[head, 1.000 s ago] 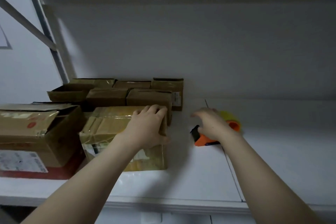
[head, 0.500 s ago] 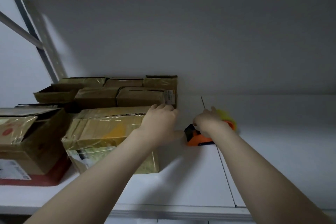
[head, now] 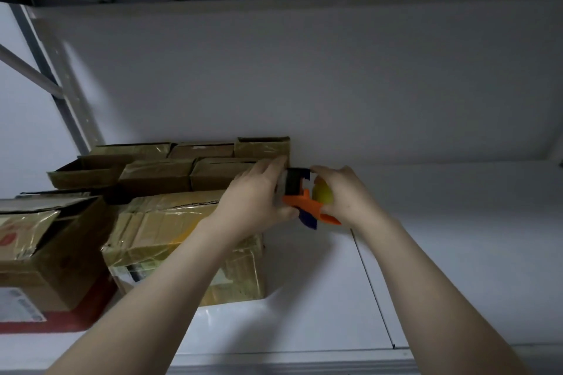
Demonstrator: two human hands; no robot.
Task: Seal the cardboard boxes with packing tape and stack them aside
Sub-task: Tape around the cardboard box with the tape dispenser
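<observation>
You held the tape dispenser [head: 300, 201] between your hands, above the shelf [head: 304, 298], your left hand [head: 256, 195] on its left side and your right hand [head: 344, 192] on its right. Below your left forearm the large box [head: 164, 231] stood on the shelf, with an open box [head: 45, 240] just beside it on the left. Behind both, small boxes [head: 158, 175] stood in two rows, the rear row against the back wall [head: 304, 85].
</observation>
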